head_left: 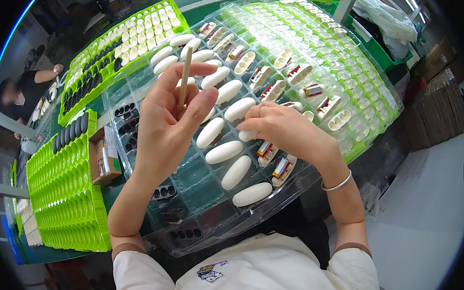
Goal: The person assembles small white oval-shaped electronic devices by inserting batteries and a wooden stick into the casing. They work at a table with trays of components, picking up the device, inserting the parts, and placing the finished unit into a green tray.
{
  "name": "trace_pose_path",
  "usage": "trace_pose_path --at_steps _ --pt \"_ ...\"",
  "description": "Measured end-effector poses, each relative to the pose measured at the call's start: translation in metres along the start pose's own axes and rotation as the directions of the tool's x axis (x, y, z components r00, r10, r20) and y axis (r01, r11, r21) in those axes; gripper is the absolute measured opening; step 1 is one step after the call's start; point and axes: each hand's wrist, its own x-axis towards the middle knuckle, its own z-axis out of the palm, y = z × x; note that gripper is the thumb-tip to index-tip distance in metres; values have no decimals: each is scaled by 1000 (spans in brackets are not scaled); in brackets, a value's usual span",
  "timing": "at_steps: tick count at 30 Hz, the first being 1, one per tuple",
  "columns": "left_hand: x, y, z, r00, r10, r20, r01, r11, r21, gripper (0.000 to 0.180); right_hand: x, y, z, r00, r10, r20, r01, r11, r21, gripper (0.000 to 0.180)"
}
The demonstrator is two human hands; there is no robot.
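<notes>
My left hand [168, 118] is raised over the clear compartment tray [198, 193], its fingers curled round a thin wooden stick [185, 77] that points upward. Lower and to the right, my right hand [288, 127] has its fingertips closed on a small white oval shell [247, 136]. Smooth white oval shells [224, 152] lie in slanting rows in the tray beside it. Further right sit open shells, some with red and silver parts inside [281, 167]. Black pieces with round holes [164, 192] lie in the left compartments.
A bright green tray [67, 189] with black oval pieces stands at the left, by a small cardboard box [105, 159]. Behind it, another green tray [171, 10] holds white and black pieces. Stacked clear trays [321, 50] lie at the right. A person [27, 92] works at the far left.
</notes>
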Motion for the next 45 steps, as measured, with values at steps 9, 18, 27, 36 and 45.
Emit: trace_pose_path --at_steps 9,18,27,36,45 --pt "-12 -37 27 912 -55 406 -179 838 516 12 -46 30 -44 965 212 -157 -196 974 114 14" --pt "-17 -55 52 867 -22 498 -368 644 670 32 -90 74 -82 828 460 -321 -395 884 249 9" --pt "-18 -64 58 861 -82 502 -376 562 737 30 -76 205 -84 773 554 -308 -553 827 101 27" --pt "-16 -67 54 858 -13 513 -407 590 697 30 -62 303 -39 726 637 -257 -687 675 -268 56" --pt "-16 -66 54 851 -17 524 -410 602 685 30 -69 309 -36 735 626 -261 -678 685 -267 55"
